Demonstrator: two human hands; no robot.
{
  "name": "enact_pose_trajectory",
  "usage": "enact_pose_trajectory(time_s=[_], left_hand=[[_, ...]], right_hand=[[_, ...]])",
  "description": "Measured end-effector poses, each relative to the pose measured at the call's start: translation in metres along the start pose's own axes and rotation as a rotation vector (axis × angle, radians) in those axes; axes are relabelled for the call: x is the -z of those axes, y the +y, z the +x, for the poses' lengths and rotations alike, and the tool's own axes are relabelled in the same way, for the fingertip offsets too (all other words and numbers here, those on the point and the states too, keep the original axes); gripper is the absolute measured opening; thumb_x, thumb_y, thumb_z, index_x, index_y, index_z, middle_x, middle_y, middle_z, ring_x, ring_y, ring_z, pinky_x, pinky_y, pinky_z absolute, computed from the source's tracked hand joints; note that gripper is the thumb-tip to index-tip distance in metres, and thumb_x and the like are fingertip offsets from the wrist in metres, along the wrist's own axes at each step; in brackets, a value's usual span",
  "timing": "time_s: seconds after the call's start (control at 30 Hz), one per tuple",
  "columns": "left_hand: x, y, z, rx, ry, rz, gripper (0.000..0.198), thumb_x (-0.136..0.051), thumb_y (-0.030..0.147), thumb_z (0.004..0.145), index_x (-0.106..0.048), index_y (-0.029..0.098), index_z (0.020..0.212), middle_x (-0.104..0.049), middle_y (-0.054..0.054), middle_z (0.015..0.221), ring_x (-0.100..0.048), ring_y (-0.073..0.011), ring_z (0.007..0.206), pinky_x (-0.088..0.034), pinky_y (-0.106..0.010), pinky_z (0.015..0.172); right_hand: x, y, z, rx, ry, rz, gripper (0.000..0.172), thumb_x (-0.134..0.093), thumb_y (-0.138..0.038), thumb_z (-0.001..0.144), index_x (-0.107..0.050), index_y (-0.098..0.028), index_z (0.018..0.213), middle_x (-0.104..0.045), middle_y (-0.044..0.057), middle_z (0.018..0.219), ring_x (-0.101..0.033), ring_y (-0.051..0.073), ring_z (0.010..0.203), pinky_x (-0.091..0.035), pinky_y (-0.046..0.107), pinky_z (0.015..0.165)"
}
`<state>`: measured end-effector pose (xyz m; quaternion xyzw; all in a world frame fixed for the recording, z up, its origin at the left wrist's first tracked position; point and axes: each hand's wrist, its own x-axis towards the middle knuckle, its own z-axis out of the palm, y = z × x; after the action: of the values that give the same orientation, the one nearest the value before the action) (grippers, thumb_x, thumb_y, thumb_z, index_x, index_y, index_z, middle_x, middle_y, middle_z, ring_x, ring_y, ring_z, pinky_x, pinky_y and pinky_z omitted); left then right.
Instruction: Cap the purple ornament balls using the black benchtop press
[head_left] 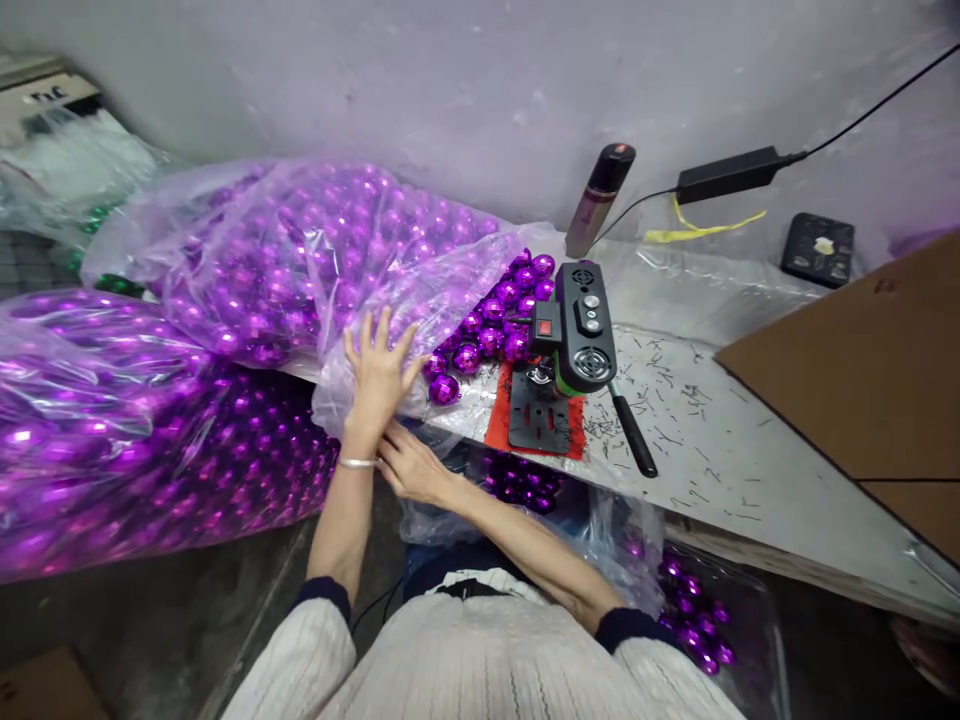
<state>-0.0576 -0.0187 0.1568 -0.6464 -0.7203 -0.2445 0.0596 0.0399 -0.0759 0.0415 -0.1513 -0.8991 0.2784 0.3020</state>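
My left hand (377, 375) lies open, fingers spread, on the clear plastic bag (442, 275) full of shiny purple ornament balls. Below it my right hand (414, 466) crosses close to the left wrist, beside a silver bracelet (358, 463). The right fingers are bent together at the bag's edge; the tips are partly hidden, and what they hold I cannot make out. From the bag's mouth, loose purple balls (466, 358) spill onto the table (660, 400). Right of them stands a small black machine (587, 325) with a red switch, a handle and a slotted base plate (536, 415) on red cloth.
A second purple-filled bag (90, 440) bulges at the left. Behind the machine stand a spray can (598, 200) and a black power adapter (731, 175) with its cable. Cardboard (862, 370) leans at the right. Small dark scraps litter the table. More purple balls (697, 620) sit below its edge.
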Motion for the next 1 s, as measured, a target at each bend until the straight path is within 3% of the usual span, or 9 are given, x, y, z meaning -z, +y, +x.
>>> enact_pose_trajectory(time_s=[0.13,0.23,0.37,0.47,0.53,0.67,0.8,0.9,1.0], left_hand=[[-0.019,-0.058,0.034,0.186,-0.048,0.056,0.05,-0.047,0.042,0.101,-0.059,0.018,0.142,-0.036,-0.018,0.167,-0.031,-0.0374,0.156,-0.014,-0.066,0.126],[-0.026,-0.067,0.027,0.205,-0.03,0.07,0.052,-0.044,0.041,0.101,-0.057,0.016,0.144,-0.044,-0.02,0.161,-0.038,-0.0365,0.152,-0.017,-0.064,0.126],[-0.026,-0.035,0.0,0.043,0.015,0.044,0.046,-0.046,0.041,0.103,-0.062,0.015,0.137,-0.061,-0.02,0.146,-0.053,-0.0323,0.14,-0.032,-0.054,0.122],[-0.034,-0.002,-0.024,-0.054,-0.061,-0.061,0.045,-0.045,0.048,0.104,-0.068,0.018,0.128,-0.075,-0.016,0.117,-0.07,-0.0268,0.111,-0.05,-0.04,0.102],[-0.044,0.014,-0.034,0.041,-0.075,-0.095,0.054,-0.048,0.057,0.101,-0.067,0.015,0.129,-0.077,-0.016,0.102,-0.073,-0.0276,0.098,-0.052,-0.036,0.092],[-0.066,0.031,-0.035,0.307,-0.147,-0.116,0.082,-0.054,0.072,0.091,-0.058,0.008,0.141,-0.075,-0.021,0.097,-0.073,-0.0372,0.099,-0.053,-0.042,0.091],[-0.074,0.034,-0.032,0.348,-0.172,-0.245,0.086,-0.06,0.068,0.089,-0.049,0.006,0.149,-0.075,-0.024,0.108,-0.072,-0.0401,0.106,-0.052,-0.047,0.095],[-0.069,0.034,-0.037,0.422,-0.131,-0.481,0.08,-0.077,0.059,0.08,-0.057,0.012,0.141,-0.074,-0.02,0.12,-0.071,-0.0363,0.111,-0.052,-0.045,0.099],[-0.06,0.039,-0.048,0.646,-0.121,-0.949,0.065,-0.08,0.054,0.077,-0.065,0.017,0.128,-0.074,-0.013,0.121,-0.071,-0.029,0.112,-0.055,-0.04,0.098]], right_hand=[[0.01,0.002,-0.048,-0.048,-0.027,-0.032,0.043,-0.045,-0.025,0.102,-0.052,-0.012,0.142,-0.048,0.022,0.157,-0.05,0.028,0.146,-0.053,0.046,0.115],[0.017,0.0,-0.088,-0.132,-0.084,-0.008,0.038,-0.046,-0.026,0.102,-0.058,-0.017,0.137,-0.059,0.018,0.147,-0.065,0.023,0.129,-0.06,0.038,0.103],[0.041,-0.001,-0.135,-0.232,-0.109,0.005,0.032,-0.045,-0.024,0.102,-0.066,-0.02,0.127,-0.073,0.012,0.126,-0.074,0.019,0.111,-0.063,0.033,0.094],[0.066,-0.002,-0.163,-0.283,-0.074,-0.024,0.03,-0.045,-0.023,0.102,-0.068,-0.02,0.122,-0.076,0.011,0.118,-0.075,0.019,0.106,-0.064,0.033,0.092],[0.08,-0.004,-0.175,-0.307,-0.043,-0.049,0.029,-0.045,-0.021,0.102,-0.069,-0.02,0.119,-0.077,0.01,0.113,-0.076,0.02,0.102,-0.065,0.034,0.089],[0.094,-0.014,-0.185,-0.333,-0.018,-0.09,0.026,-0.046,-0.02,0.102,-0.069,-0.02,0.114,-0.079,0.009,0.107,-0.077,0.019,0.096,-0.065,0.033,0.084],[0.095,-0.023,-0.182,-0.361,0.003,-0.104,0.026,-0.047,-0.02,0.101,-0.069,-0.021,0.117,-0.079,0.009,0.108,-0.077,0.019,0.098,-0.065,0.033,0.085],[0.095,-0.025,-0.182,-0.404,0.038,-0.104,0.028,-0.048,-0.021,0.101,-0.069,-0.021,0.12,-0.078,0.01,0.111,-0.077,0.019,0.102,-0.065,0.034,0.088],[0.098,-0.025,-0.186,-0.442,0.063,-0.095,0.03,-0.048,-0.021,0.101,-0.069,-0.023,0.122,-0.078,0.01,0.112,-0.076,0.019,0.104,-0.065,0.034,0.09]])
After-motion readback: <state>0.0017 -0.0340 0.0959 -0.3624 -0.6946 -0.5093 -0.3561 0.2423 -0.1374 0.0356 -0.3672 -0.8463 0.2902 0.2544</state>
